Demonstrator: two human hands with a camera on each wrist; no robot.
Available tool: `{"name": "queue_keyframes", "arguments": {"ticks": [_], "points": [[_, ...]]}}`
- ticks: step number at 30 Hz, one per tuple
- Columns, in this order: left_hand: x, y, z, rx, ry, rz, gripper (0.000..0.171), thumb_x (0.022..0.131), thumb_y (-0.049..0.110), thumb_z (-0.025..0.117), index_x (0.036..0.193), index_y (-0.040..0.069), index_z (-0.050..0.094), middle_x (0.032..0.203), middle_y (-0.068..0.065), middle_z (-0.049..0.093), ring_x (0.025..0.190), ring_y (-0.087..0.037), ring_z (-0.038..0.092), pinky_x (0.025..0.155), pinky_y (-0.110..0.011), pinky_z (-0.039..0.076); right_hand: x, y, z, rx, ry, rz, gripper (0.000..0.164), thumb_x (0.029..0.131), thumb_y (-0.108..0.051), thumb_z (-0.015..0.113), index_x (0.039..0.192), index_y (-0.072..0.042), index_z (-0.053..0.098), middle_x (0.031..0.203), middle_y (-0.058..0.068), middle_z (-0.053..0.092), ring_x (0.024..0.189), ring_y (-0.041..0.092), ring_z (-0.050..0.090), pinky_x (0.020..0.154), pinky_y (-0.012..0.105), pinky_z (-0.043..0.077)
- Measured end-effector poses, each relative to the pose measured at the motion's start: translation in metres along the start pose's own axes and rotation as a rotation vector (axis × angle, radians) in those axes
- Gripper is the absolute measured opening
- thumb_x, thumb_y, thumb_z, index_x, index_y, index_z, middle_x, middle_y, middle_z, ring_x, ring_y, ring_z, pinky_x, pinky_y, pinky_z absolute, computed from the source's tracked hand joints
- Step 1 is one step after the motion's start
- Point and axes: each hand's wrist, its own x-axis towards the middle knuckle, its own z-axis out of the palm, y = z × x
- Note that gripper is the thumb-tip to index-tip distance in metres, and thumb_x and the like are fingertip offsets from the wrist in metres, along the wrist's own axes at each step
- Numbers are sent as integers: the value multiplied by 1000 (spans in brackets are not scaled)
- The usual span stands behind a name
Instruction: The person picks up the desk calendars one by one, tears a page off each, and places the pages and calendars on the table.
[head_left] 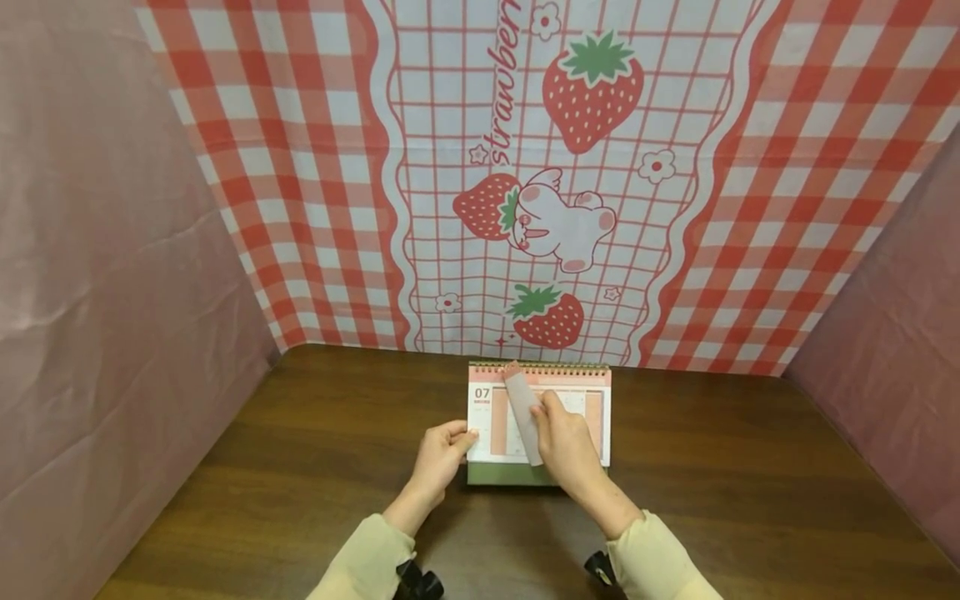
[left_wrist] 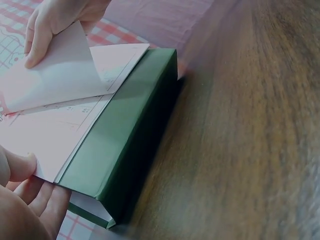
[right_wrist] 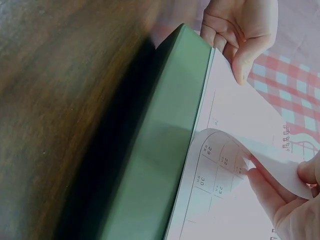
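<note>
Pinching with your left hand (head_left: 435, 462), you hold the desk calendar (head_left: 498, 425) by its 9 o'clock edge. The calendar stands on the surface (head_left: 337, 450) toward the 12 o'clock side, its curled page (head_left: 524, 415) raised. At 3 o'clock from the left, your right hand (head_left: 568, 450) pinches that page.

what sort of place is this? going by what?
Looks like a draped tabletop booth, possibly a recording setup: a wooden table, a strawberry-print cloth hung behind it, and plain pink cloth on both sides. Beyond that, can't tell.
</note>
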Motion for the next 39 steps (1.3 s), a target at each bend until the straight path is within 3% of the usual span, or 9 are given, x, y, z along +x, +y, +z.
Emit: {"name": "queue_keyframes", "arguments": {"ticks": [12,23,28,33,39], "points": [[-3,4,0,-4,16,-34,22,88,3,54,100,-13,61,91,-26,65,67,-7,55,63,-29,48,-4,2,-2,64,-69,69,10,91,-7,51,83,-3,46,55,5,51,45,9,42,39,19,34],[11,-26,1,-19,22,-42,24,87,10,58,102,-8,63,92,-20,67,66,-5,55,61,-26,47,-5,1,-5,65,-80,157,11,93,-11,50,86,-3,48,63,10,59,50,13,50,42,22,39],[11,-28,3,-16,30,-44,22,87,9,57,100,-8,63,88,-19,68,64,-5,55,59,-24,46,-5,1,-6,7,-30,135,11,91,-10,53,85,-2,48,58,9,57,48,16,50,41,25,37],[11,-27,4,-25,29,-27,21,87,8,57,100,-8,63,88,-19,68,65,-5,56,60,-25,48,-5,1,-7,-48,24,56,11,88,-4,54,83,-2,46,52,5,51,44,15,46,39,26,34],[11,-24,3,-41,27,-27,21,87,7,57,99,-10,63,88,-21,67,64,-6,55,59,-26,47,-3,0,-9,-42,-23,48,12,90,-4,52,83,-2,43,50,1,43,43,11,40,39,24,31]]}}
